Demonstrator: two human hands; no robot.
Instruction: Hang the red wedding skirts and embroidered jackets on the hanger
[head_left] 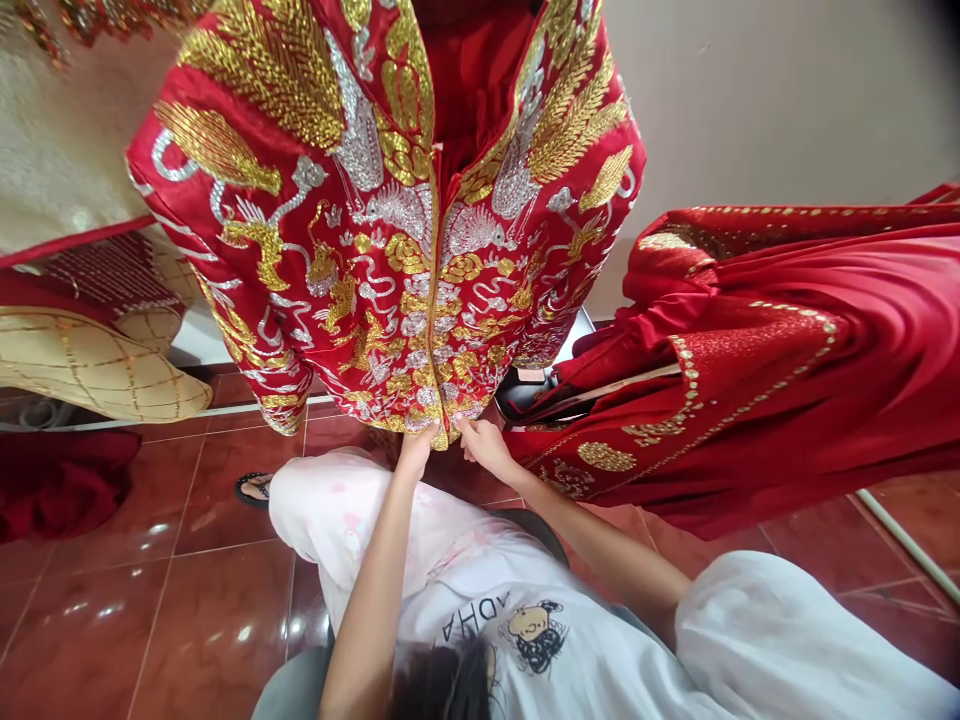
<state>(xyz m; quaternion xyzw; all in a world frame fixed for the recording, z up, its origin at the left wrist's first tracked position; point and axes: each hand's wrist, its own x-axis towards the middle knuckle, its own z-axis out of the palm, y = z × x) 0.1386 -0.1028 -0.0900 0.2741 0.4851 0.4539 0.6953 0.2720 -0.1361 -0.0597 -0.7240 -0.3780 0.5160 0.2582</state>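
A red jacket (322, 270), thickly embroidered in gold and silver, hangs upright in front of me. Its front edges meet along a gold-trimmed centre line, and the collar falls open over red cloth inside. My left hand (417, 449) is closed on the bottom hem, just left of that line. On the other side of it, my right hand (486, 446) pinches the hem between thumb and fingers. The two hands are close together but apart. Whether a fastener lies under the fingers is too small to make out.
Red draped garments with gold beading (750, 350) fill the right side. To the left hangs a cream and gold garment (97, 365), with dark red cloth (64, 485) below it. Reddish tiles (217, 590) cover the floor, and a pale wall (750, 100) stands behind.
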